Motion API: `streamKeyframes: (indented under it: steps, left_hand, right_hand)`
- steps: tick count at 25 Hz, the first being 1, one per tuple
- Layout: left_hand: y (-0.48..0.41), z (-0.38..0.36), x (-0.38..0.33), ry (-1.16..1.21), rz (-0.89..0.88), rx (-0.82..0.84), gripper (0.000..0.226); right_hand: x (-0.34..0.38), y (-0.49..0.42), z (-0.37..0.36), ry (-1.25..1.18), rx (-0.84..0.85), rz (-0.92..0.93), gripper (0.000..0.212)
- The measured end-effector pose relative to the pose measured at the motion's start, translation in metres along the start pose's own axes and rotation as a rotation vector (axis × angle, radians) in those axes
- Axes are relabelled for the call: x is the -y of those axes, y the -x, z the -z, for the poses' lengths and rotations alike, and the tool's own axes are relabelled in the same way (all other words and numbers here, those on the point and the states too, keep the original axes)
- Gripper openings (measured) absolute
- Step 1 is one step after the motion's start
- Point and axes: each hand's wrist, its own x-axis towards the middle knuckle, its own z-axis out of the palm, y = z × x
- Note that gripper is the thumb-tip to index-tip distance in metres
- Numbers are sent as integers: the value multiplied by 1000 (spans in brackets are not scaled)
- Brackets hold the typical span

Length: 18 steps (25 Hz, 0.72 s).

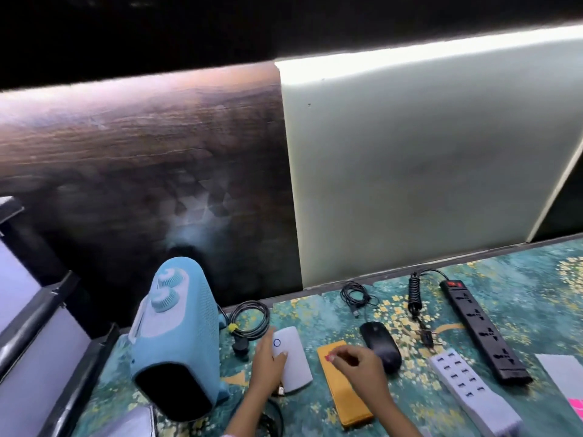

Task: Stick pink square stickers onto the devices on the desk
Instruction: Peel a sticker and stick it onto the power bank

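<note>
One pink sticker (330, 358) is in the grip of the right hand (359, 363).

Light pours from a strip under the dark overhang, glaring off the white panel (410, 168). The wooden panel (142, 152) is smeared by motion blur. Straight edges bow with wide-angle distortion. The table (520, 279) is softly, evenly lit.
</note>
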Motion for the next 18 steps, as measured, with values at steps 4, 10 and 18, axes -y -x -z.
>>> streamKeyframes:
  steps: [4, 10, 18]
  left_hand:
    - [-8, 10, 5, 69, -30, 2, 48]
    - [-8, 10, 17, 148, -68, 9, 50]
    - [-8, 8, 20, 248, -33, -1, 55]
  right_hand:
    - [15, -23, -45, 90, 107, 7, 32]
    - [22, -30, -80, 202, 92, -48, 25]
    - [24, -36, -77, 234, 25, -74, 35]
